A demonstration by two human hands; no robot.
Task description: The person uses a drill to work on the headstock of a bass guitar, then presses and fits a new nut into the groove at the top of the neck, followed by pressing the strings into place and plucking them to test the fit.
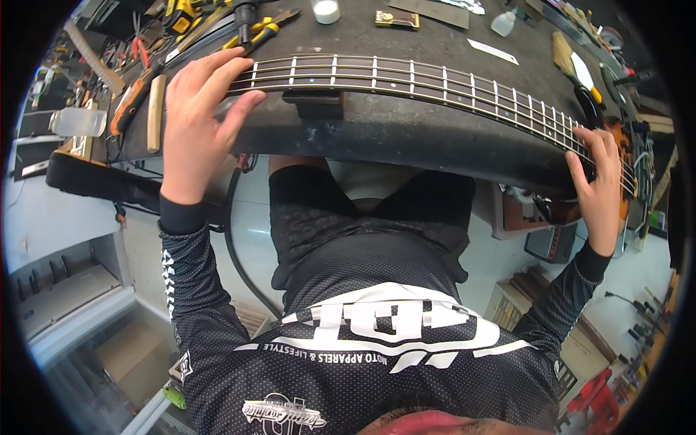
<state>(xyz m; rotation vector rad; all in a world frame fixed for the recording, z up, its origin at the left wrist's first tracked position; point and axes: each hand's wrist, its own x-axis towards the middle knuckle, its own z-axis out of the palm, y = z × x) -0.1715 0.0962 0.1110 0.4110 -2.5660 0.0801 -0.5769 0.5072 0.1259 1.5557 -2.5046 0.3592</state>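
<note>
A four-string bass guitar neck stretches across the near edge of the workbench, its fretted face up. At its left end my left hand spans the neck, with the index finger over the strings and the thumb at the near edge. My right hand holds the neck near the body end, fingertips on the strings and thumb on the near side. A dark block sits beneath the neck. The guitar body is mostly hidden at the far right, and the headstock is hidden past my left hand.
On the dark workbench lie a steel straightedge, a small packet, a white-filled jar, a squeeze bottle, a brush and an orange utility knife. A black hose hangs below the bench.
</note>
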